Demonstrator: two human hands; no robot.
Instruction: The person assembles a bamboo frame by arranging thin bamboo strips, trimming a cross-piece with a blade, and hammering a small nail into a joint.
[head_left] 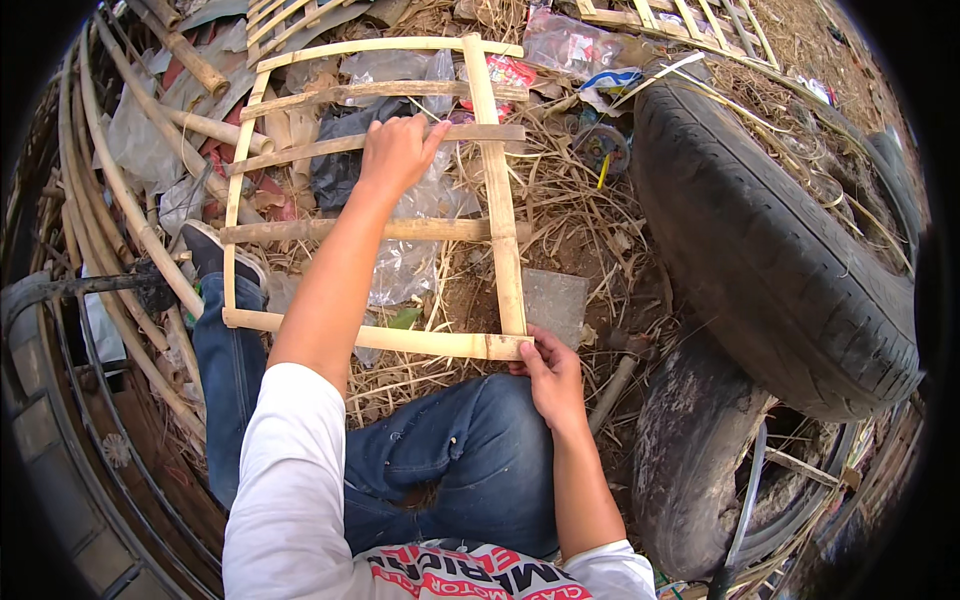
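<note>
A ladder-like bamboo frame (506, 270) made of several cross slats joined by two side strips is held over my lap and the ground. My left hand (397, 155) reaches across it, its fingers closed around a middle cross slat (300, 152). A thin pale sliver shows beside that thumb. At the near right corner, my right hand (550, 375) pinches the end of the nearest slat (430, 342), thumb on top, where it meets the right side strip. The fingers under both slats are partly hidden.
Two worn tires, one black (770, 240) and one dusty (690, 450), lie at the right. Bamboo poles (140, 215) run along the left beside a dark metal rack (90, 390). More slatted frames (690, 25) lie at the far side. Straw, plastic sheets (405, 260) and litter cover the ground.
</note>
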